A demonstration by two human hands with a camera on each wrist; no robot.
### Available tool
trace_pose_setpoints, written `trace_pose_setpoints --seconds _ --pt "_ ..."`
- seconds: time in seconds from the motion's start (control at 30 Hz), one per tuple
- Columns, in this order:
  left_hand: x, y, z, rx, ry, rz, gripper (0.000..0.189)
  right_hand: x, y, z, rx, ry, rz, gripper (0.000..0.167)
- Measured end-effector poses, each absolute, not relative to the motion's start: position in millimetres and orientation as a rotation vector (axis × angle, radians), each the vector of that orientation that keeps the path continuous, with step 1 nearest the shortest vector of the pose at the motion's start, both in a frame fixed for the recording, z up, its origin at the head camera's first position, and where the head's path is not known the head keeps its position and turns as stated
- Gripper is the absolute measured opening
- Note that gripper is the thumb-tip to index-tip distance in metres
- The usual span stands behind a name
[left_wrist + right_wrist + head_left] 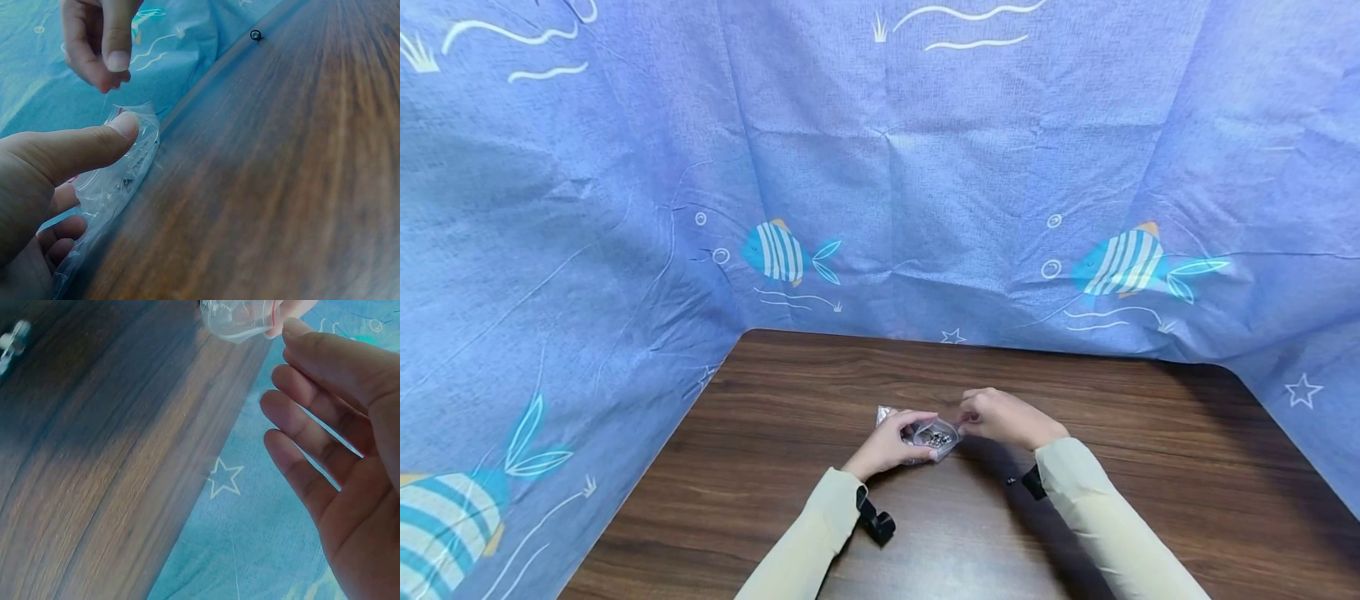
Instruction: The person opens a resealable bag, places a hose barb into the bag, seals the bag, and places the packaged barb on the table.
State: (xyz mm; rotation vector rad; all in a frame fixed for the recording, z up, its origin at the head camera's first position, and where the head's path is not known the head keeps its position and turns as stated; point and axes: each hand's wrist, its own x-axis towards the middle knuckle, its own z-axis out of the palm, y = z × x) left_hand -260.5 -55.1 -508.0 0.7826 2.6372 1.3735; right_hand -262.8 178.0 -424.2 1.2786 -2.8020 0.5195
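Observation:
My left hand (pixel 891 443) grips a small clear zip bag (pixel 952 446), thumb on one side and fingers on the other. Its mouth gapes, and several small shiny metal pieces (pixel 937 439) lie inside. A red line runs along the zip edge in the right wrist view. Just right of the mouth is my right hand (pixel 1006 418), with thumb and index fingertips together and the other fingers loosely bent. Whether something tiny sits between those fingertips cannot be made out. The left wrist view shows the right hand (pixel 103 44) apart from the bag (pixel 119 169).
A brown wood-grain table (pixel 760 500) lies under both hands. One small dark round piece (pixel 256 35) is on it in the left wrist view. Blue cloth (pixel 887 192) with fish prints hangs behind and at the sides. Black straps (pixel 876 518) circle the wrists.

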Motion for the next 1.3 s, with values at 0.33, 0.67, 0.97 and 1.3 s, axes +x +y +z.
trace_pose_setpoints --seconds 0.33,0.67,0.97,1.3 --pt "-261 -55 -509 0.781 2.643 1.374 0.059 -256 196 -425 1.251 -2.861 0.511 0.011" --pt "-261 -54 -508 0.774 2.649 1.369 0.058 -250 213 -430 1.266 -2.916 0.544 0.013" --pt "-261 -55 -508 0.776 2.646 1.368 0.057 -242 223 -433 1.2 -3.06 0.648 0.018" --pt "-261 -56 -507 0.774 2.628 1.369 0.057 -234 230 -439 1.194 -3.118 0.691 0.022"
